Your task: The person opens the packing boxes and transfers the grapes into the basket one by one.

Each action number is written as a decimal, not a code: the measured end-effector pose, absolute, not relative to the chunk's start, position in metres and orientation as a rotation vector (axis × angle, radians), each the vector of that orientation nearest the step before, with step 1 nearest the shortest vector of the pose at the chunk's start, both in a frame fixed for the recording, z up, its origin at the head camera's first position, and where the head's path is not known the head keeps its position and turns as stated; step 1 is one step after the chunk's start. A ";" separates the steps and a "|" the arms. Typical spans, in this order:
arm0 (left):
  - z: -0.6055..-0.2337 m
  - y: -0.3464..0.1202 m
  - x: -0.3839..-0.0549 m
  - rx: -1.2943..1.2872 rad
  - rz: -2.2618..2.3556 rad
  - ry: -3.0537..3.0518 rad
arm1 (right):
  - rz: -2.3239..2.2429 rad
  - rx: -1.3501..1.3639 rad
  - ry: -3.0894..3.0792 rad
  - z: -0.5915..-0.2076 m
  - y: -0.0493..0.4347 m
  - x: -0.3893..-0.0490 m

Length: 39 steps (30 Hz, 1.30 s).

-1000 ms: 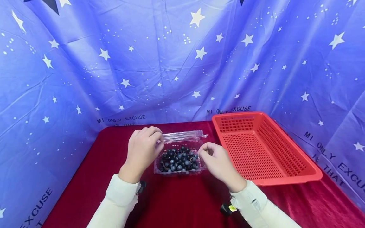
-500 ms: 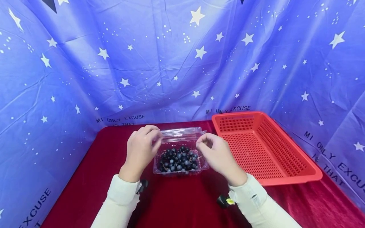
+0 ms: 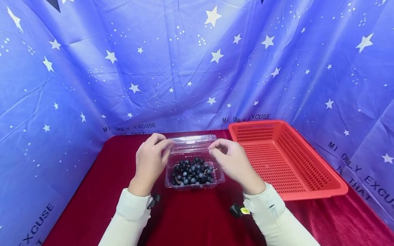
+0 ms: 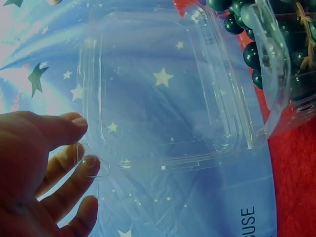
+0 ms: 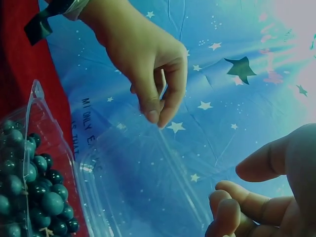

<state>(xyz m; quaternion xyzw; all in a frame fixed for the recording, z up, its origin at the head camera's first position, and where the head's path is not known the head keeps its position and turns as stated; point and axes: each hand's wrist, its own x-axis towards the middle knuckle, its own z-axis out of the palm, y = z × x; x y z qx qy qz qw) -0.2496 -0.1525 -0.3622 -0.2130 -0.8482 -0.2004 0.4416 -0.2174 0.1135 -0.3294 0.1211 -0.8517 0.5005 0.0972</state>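
Note:
A clear plastic clamshell box (image 3: pixel 167 184) filled with dark grapes (image 3: pixel 193 172) sits on the red cloth. Its hinged lid (image 3: pixel 194 140) stands raised at the far side of the box. At the lid's left corner, my left hand (image 3: pixel 152 160) pinches the edge between thumb and fingers. My right hand (image 3: pixel 234 162) has its thumb and forefinger at the opposite corner, pinching there. The left wrist view shows the see-through lid (image 4: pixel 158 89) with a small corner tab by the left fingertips (image 4: pixel 91 162). Grape stems show among the fruit in that view.
An orange-red plastic basket (image 3: pixel 274 198) with slotted walls stands to the right, beyond my right hand. Behind the table hangs a blue star-printed curtain (image 3: pixel 172 68). Dark red cloth (image 3: pixel 191 218) covers the tabletop.
Both hands have moved slightly away from me with the lid, and the right hand has shifted a little left. More of the lid's face shows now. The grapes and basket have stayed put.

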 end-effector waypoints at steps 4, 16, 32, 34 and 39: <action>-0.362 -0.153 -0.249 -0.510 -0.547 -2.104 | 1.418 0.336 -2.568 -0.337 0.112 -0.221; -0.359 -0.158 -0.249 -0.397 -0.592 -2.134 | 1.103 0.293 -2.725 -0.355 0.113 -0.232; -0.359 -0.160 -0.248 -0.379 -0.563 -2.175 | 0.628 0.346 -2.724 -0.391 0.094 -0.241; -0.359 -0.161 -0.248 -0.378 -0.561 -2.180 | 0.574 0.334 -2.711 -0.396 0.095 -0.244; -0.357 -0.161 -0.247 -0.376 -0.554 -2.196 | 0.508 0.325 -2.701 -0.407 0.097 -0.251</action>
